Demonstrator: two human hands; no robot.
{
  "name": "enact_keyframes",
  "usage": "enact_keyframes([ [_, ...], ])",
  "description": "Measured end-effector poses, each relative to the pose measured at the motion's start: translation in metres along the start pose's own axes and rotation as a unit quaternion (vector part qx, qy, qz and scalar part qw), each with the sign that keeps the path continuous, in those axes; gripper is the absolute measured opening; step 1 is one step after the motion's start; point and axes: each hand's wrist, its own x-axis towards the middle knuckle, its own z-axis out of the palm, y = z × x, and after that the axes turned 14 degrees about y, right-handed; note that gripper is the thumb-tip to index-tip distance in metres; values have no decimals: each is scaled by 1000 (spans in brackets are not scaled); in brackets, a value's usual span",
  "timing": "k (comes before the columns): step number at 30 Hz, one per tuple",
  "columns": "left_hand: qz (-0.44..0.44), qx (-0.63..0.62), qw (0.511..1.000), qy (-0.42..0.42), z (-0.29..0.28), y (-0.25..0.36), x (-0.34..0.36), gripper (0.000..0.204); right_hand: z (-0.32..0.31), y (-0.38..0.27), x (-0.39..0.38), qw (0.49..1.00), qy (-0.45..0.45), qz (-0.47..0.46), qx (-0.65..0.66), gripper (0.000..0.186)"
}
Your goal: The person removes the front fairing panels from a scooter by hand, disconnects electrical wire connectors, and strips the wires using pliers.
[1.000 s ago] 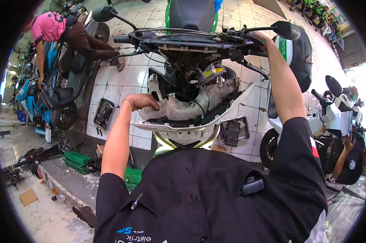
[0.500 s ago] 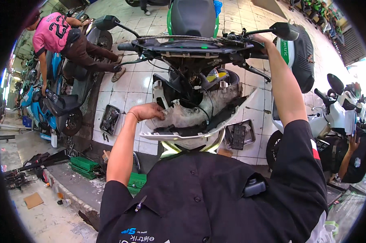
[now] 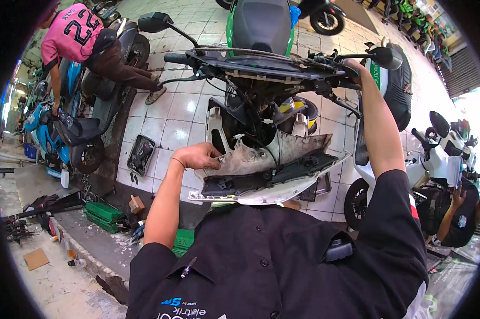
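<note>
My left hand (image 3: 200, 156) is closed on the left edge of a front body panel (image 3: 261, 159), pinching its dirty pale inner side. The panel has a white outer rim and a black inner lining, and it hangs tilted between my chest and the scooter's opened front. Wires (image 3: 276, 143) run down behind and across it. My right hand (image 3: 354, 72) is up at the right end of the handlebar (image 3: 272, 66), fingers curled round the grip and partly hidden by my arm and the mirror stalk. Beyond the bar is the scooter's dark seat (image 3: 261, 26).
A black tray (image 3: 141, 154) of small parts lies on the tiles at left, and another tray (image 3: 319, 187) is partly under the panel. Green toolboxes (image 3: 103, 217) sit near the kerb. A person in pink (image 3: 78, 37) bends over a blue scooter. A white scooter (image 3: 436, 151) stands at right.
The panel has tipped, so more of its black lining faces up and its right end sits lower. My left hand stays on its edge; my right hand stays on the grip.
</note>
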Motion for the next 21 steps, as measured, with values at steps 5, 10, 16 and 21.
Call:
enact_keyframes([
  [5,1,33,999,0,4,-1,-7,39,-19,46,54,1000,-23,-10,-5,20],
  [10,28,78,997,-1,-2,8,-9,35,-20,64,70,998,16,19,63,23],
  [16,66,74,995,-2,-17,-6,-5,36,-15,31,31,997,23,-1,68,18],
  [21,54,73,996,0,-7,-21,7,34,-10,22,20,997,26,-1,75,16],
])
